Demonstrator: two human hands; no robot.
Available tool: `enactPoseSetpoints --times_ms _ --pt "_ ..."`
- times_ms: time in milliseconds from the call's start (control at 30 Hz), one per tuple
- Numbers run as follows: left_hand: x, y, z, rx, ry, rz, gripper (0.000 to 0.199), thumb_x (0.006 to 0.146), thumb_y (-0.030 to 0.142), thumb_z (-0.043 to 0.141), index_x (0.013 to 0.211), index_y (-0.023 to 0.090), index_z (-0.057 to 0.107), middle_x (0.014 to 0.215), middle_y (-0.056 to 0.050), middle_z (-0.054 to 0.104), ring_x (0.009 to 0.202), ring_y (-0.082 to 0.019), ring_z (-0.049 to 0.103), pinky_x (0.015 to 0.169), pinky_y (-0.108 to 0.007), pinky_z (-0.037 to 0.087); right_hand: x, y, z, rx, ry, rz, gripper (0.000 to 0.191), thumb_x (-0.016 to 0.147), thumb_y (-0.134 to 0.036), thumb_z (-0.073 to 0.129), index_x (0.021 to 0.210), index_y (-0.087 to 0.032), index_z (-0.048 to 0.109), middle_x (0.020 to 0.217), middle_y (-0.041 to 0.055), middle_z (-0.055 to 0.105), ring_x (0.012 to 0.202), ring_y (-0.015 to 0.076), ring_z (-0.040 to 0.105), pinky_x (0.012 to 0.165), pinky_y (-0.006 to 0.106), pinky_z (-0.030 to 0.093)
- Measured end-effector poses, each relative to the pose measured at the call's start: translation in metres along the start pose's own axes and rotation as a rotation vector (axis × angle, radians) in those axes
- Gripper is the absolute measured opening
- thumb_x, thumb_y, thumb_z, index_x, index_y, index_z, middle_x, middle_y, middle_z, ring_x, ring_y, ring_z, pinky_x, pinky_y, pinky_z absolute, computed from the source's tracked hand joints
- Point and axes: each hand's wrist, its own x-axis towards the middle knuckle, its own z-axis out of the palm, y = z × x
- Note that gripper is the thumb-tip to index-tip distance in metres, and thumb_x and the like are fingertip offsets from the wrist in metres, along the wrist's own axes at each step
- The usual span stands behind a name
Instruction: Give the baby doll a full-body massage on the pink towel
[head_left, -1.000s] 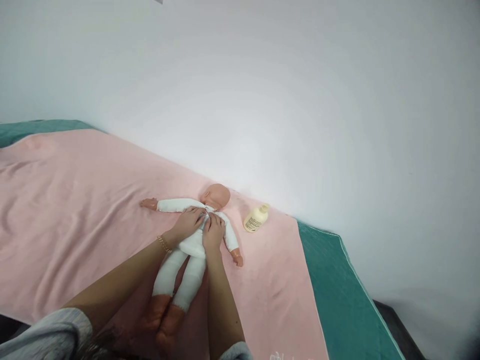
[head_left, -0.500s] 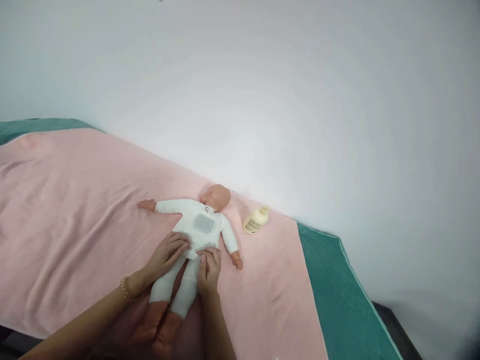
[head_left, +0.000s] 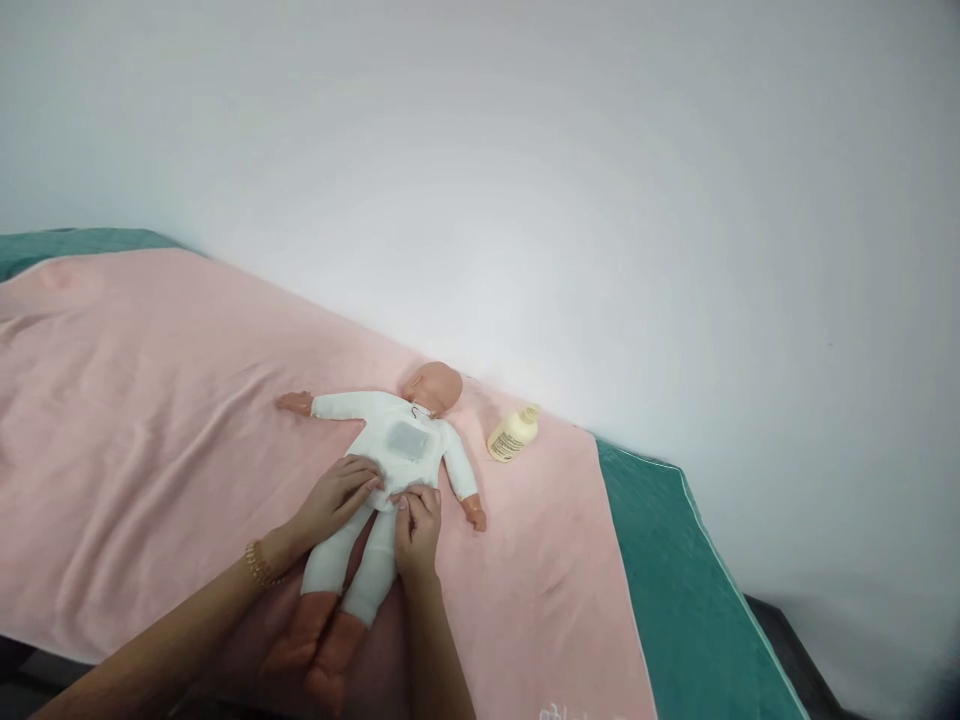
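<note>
A baby doll (head_left: 360, 450) with a white cloth body and a bare tan head, hands and feet lies stretched out with its arms spread. A grey rectangular patch (head_left: 409, 441) sits on the upper torso. At the left side of the doll's lower torso, my left hand (head_left: 349, 490) has its bent fingers drawn together on the white cloth. My right hand (head_left: 418, 525) is curled at the other side of the lower torso, thumb and fingers pinched at the cloth. The fingertips are partly hidden, so how much cloth each holds is unclear.
A pale yellow bottle (head_left: 514, 434) lies tilted to the right of the doll's head. Beneath everything spreads a pink blanket (head_left: 172, 400) over a green cover (head_left: 675, 560). A white wall (head_left: 480, 180) rises directly behind the doll's head.
Both hands stay at the doll's lower torso, with only a slight shift of the fingers. The whole view has moved a little.
</note>
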Motion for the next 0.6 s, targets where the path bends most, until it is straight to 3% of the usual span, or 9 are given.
enactPoseSetpoints --times_ms 167,400,600 --pt "-0.0033 0.0025 -0.0009 0.049 0.045 0.001 0.029 0.099 0.032 0.042 0.106 0.022 0.068 0.116 -0.008 0.067 0.112 -0.023 0.057 0.101 -0.041 0.042 -0.0001 -0.0031 -0.0031 -0.066 0.004 -0.001 0.032 0.098 -0.027 0.039 0.105 -0.021 0.07 0.108 0.0094 0.062 0.107 0.0226 0.056 0.094 0.04 0.041" --pt "0.0047 -0.0021 0.0011 0.054 -0.028 -0.04 0.031 0.099 0.034 0.041 0.1 0.022 0.07 0.11 -0.007 0.069 0.111 -0.022 0.059 0.1 -0.04 0.044 0.0063 -0.0051 -0.0015 -0.095 -0.037 0.088 0.035 0.1 -0.027 0.038 0.097 -0.023 0.072 0.101 0.0065 0.066 0.102 0.0209 0.058 0.09 0.037 0.042" --pt "0.003 -0.006 0.0019 0.094 -0.029 -0.015 0.029 0.099 0.034 0.043 0.103 0.022 0.069 0.112 -0.007 0.069 0.111 -0.023 0.059 0.1 -0.041 0.044 0.003 -0.0044 -0.0022 -0.1 -0.03 0.06 0.034 0.1 -0.027 0.037 0.102 -0.022 0.071 0.105 0.0076 0.066 0.105 0.0213 0.057 0.094 0.038 0.041"
